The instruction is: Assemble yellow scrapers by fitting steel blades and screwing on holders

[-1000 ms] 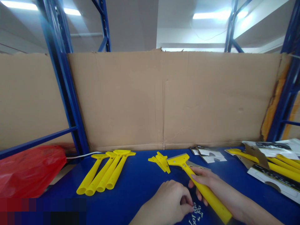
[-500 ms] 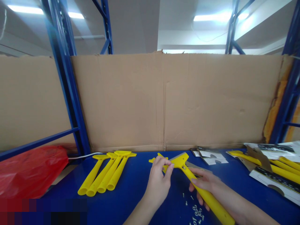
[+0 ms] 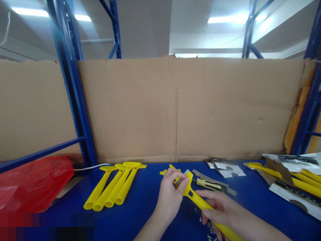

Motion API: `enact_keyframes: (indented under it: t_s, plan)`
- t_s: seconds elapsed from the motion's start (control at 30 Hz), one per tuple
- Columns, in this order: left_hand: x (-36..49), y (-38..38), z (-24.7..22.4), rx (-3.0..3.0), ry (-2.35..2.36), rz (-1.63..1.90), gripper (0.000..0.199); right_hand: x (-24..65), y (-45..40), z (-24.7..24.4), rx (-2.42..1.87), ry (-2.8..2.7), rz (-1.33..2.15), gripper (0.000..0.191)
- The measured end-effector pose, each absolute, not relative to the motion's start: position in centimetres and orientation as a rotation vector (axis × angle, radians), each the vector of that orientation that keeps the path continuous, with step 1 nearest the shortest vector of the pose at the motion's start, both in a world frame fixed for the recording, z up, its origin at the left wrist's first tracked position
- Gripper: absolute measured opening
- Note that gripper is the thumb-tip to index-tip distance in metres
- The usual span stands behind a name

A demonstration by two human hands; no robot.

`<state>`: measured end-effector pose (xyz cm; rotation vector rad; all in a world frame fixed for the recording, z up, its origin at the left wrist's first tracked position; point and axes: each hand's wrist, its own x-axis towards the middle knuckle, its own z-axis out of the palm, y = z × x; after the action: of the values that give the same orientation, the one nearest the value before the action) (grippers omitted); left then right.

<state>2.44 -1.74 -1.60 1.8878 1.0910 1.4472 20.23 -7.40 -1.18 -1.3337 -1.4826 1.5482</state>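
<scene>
A yellow scraper point(image 3: 198, 200) slants across the front of the table, its wide head up and to the left. My right hand point(image 3: 223, 212) is wrapped round its handle. At the head, the thumb and forefinger of my left hand point(image 3: 170, 192) are closed on the left edge; whether a small part is also between them I cannot make out. Small yellow pieces point(image 3: 172, 166) lie behind my left hand, partly covered. A screwdriver point(image 3: 210, 184) and a flat metal strip point(image 3: 232, 191) rest beyond my right hand. Small screws and nuts point(image 3: 210, 229) lie under the scraper, partly hidden.
Several yellow scraper handles point(image 3: 112, 187) lie side by side at the left. A red plastic bag point(image 3: 35, 182) is at the far left. White packaging cards point(image 3: 229, 168) are at the back, and packaged yellow scrapers point(image 3: 303, 184) at the right. A cardboard wall point(image 3: 140, 110) closes the back.
The scraper head has turned and dropped a little, with the right hand moving slightly lower and left. The screwdriver behind it now shows. The left hand has barely moved.
</scene>
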Motion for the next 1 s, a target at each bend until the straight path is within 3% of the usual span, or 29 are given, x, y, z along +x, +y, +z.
enact_keyframes:
  t_s: [0.53, 1.0]
  plan:
    - [2.7, -1.2, -1.9, 1.564, 1.060, 1.408, 0.014, 20.2, -7.2, -1.4, -1.338, -1.611, 1.510, 0.070]
    - [2.5, -2.1, -2.1, 1.886, 1.094, 1.335, 0.017, 20.1, -7.3, -1.4, -1.396, -1.444, 1.505, 0.060]
